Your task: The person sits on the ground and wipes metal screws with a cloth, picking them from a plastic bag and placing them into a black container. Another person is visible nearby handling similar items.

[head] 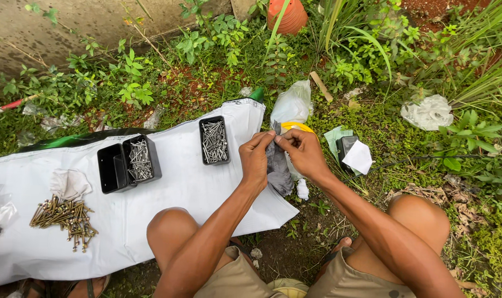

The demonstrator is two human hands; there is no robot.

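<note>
Seen from above, squatting: bare knees and khaki shorts nearest, sandalled foot point(339, 246) between the knees. Both forearms stretched forward to the right end of the white sheet point(179, 187). Left hand point(255, 157) and right hand point(301, 150) side by side, thumbs and forefingers of each pinched together on the top edge of a grey bag point(277, 168), held just off the sheet's right edge, hanging down over the ground. Small white scrap point(302, 189) just under the bag. On the sheet, far left: heap of brass screws point(63, 216) with a crumpled white rag point(68, 183) just behind it. Left of centre on the sheet: two black boxes touching, one empty point(113, 168), one with grey nails point(141, 160). Nearer the hands: third black tray of nails point(214, 140), just left of the left hand. Beyond the hands, off the sheet: yellow tape roll point(296, 126) partly hidden, clear plastic bag point(292, 104) behind it. Right of the sheet: black wallet-like thing point(346, 148) under white paper point(359, 157), on green paper. Further right: crumpled white bag point(427, 112) in weeds. Farthest: orange pot point(288, 15), wall, plants.
</note>
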